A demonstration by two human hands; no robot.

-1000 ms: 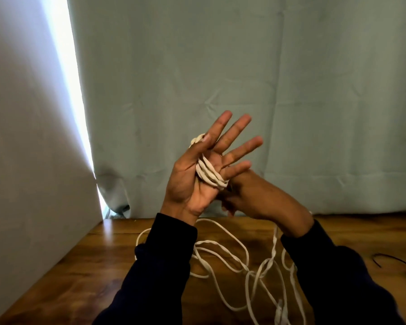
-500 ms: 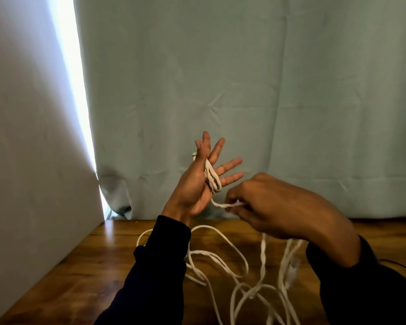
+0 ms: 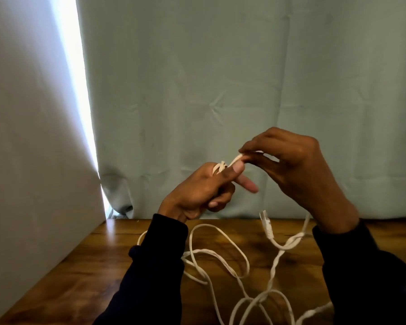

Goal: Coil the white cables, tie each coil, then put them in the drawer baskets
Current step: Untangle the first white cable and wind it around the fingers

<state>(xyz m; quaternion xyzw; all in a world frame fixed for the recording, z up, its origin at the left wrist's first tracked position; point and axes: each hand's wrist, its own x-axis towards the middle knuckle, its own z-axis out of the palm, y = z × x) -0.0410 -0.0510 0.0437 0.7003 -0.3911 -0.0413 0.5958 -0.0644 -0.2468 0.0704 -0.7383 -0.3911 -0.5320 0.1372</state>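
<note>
A white cable [image 3: 240, 256] lies in loose loops on the wooden table [image 3: 96, 268]. Several of its turns [image 3: 219, 167] are wound round the fingers of my left hand [image 3: 195, 191], which is raised above the table with its back towards me; its lower fingers are curled and the thumb lies against the turns. My right hand [image 3: 298, 170] is just to the right and slightly higher, pinching the strand where it leaves the turns. From there the cable drops behind my right wrist, twisted on itself. A plug end [image 3: 266, 222] sticks up below my hands.
A pale green curtain [image 3: 220, 90] hangs close behind the table's far edge. A white panel [image 3: 33, 160] closes off the left side, with a bright gap of light between it and the curtain. No drawer or basket is in view.
My left hand has turned its back to me, its fingers curling. My right hand has risen from below to above the left hand, drawing the strand over the turns. The plug end came into sight.
</note>
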